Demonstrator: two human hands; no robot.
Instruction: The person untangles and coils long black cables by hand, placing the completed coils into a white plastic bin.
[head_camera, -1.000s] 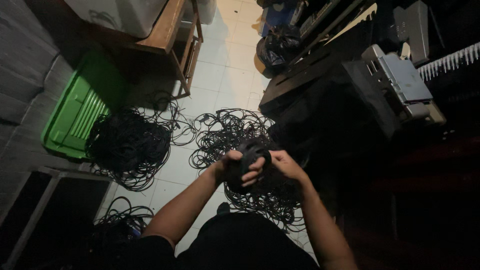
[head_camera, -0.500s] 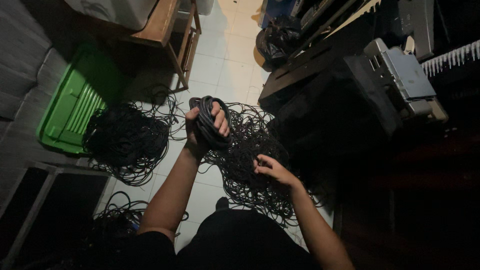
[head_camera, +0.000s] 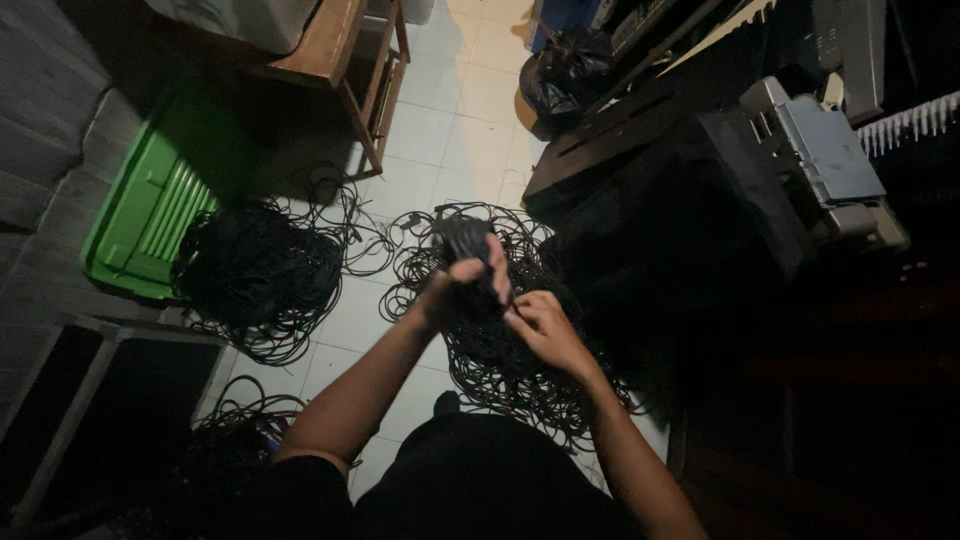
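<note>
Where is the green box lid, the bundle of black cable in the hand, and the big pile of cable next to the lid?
green plastic lid (head_camera: 150, 210): head view, its ribbed top.
cable bundle (head_camera: 462, 242): head view, top of the coil above the left hand (head_camera: 462, 288).
cable pile (head_camera: 258, 275): head view, its dense middle.

Black bag (head_camera: 565, 75) on floor, top centre

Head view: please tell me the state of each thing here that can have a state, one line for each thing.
Left hand: closed around a coiled cable bundle, held up.
Right hand: pinching a cable strand beside the bundle.
Loose cables: tangled on the floor.
Second cable pile: heaped, untouched.
Green lid: lying flat.
</note>
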